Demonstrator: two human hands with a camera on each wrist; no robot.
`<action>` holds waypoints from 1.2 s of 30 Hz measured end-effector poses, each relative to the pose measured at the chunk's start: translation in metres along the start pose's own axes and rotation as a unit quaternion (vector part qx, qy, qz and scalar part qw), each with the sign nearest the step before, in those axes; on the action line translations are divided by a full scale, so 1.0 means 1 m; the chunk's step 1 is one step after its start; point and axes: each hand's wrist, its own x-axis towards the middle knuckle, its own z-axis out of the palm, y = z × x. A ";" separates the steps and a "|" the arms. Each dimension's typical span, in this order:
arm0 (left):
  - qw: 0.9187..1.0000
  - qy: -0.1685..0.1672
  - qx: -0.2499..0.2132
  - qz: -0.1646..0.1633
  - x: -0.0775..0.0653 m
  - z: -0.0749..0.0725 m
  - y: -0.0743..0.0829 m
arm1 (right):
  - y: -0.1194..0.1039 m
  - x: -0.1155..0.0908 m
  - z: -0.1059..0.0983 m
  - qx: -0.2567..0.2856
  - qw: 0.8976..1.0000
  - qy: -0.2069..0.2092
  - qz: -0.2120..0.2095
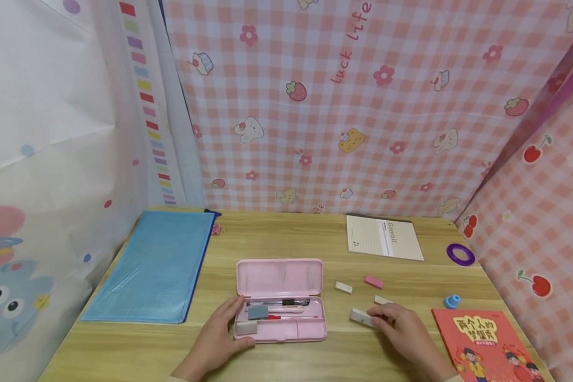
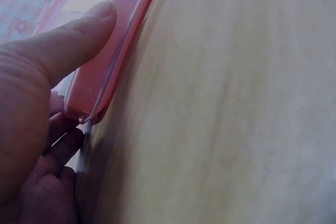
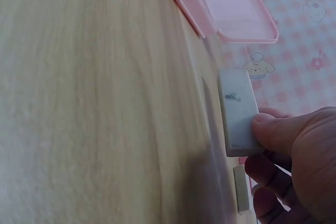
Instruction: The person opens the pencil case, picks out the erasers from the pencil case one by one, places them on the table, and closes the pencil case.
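Note:
A pink pencil case (image 1: pixel 279 277) lies with its lid raised, holding several pens (image 1: pixel 286 309), a blue-grey block (image 1: pixel 258 313) and a whitish eraser (image 1: pixel 246 328) in the front left compartment. My left hand (image 1: pixel 218 333) grips the case's left end; in the left wrist view the thumb (image 2: pixel 79 38) lies over its front rim and the fingers wrap behind the corner. To the right of the case, my right hand (image 1: pixel 406 333) pinches a white rectangular eraser (image 3: pixel 239 111) with a dark smudge. Near it lie two smaller white erasers (image 1: pixel 344 287) and a pink one (image 1: pixel 374 281).
A blue zip folder (image 1: pixel 148 265) lies at the left, with a pink clip (image 1: pixel 217 229) beside it. At the back right is a notebook (image 1: pixel 384 237). Rightward are a purple ring (image 1: pixel 460 254), a small blue cone-shaped item (image 1: pixel 452 302) and a red book (image 1: pixel 487 345).

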 end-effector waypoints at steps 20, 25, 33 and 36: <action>1.000 -0.005 0.003 -0.002 0.000 0.001 0.000 | 0.002 0.013 0.008 -0.051 0.998 0.001 -0.041; 1.000 -0.007 0.001 -0.006 0.000 0.000 0.000 | 0.001 0.014 0.011 -0.062 0.996 0.001 -0.067; 1.000 -0.008 -0.001 -0.011 0.001 0.000 -0.001 | 0.002 0.016 0.018 -0.073 0.992 0.017 -0.097; 1.000 -0.009 -0.002 -0.013 0.001 0.000 -0.001 | 0.002 0.017 0.020 -0.080 0.992 0.023 -0.095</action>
